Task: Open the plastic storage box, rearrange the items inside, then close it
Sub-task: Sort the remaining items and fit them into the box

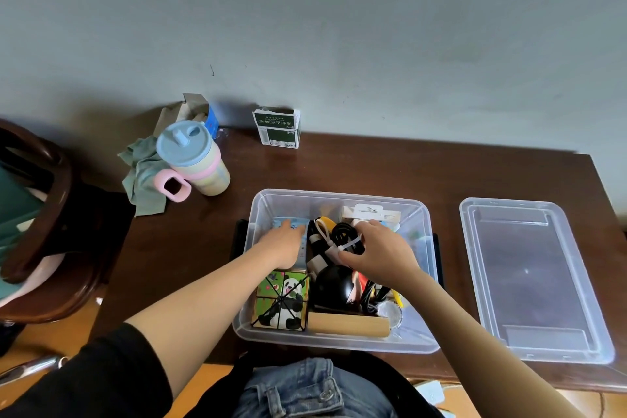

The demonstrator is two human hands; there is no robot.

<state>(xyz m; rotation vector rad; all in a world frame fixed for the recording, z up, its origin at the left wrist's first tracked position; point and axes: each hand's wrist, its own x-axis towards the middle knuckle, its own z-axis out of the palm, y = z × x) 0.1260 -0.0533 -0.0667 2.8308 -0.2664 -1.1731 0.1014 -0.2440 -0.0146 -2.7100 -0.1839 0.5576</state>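
A plain grey-blue wall backs a dark wooden table [373,166], and from the head view, the only one there is, the opening is plainly done; the clear plastic storage box [339,200] sits at the near middle of the table with its top off, and the lid [529,282] lies flat on the table just to the box's right, apart from it; both hands are down inside the box, so I'd say the rearranging is under way and nowhere near closing; the left hand [283,244] lies flat, fingers straight, on a light blue packet [295,224] in the far left part of the box, pressing or steadying it rather than gripping; the right hand [380,248] has its fingers curled over a coiled black cable [344,236] tied with a white strap, pinching it near the middle; nearer the person sit a panda cube [283,299], a black rounded thing [334,287] and a wooden block [349,324], all packed tight; off to the left stand a pastel cup [196,159] on a green cloth [142,176], and a small carton [277,127] by the wall; still left, by my reckoning, are settling the contents and fitting the lid back on.
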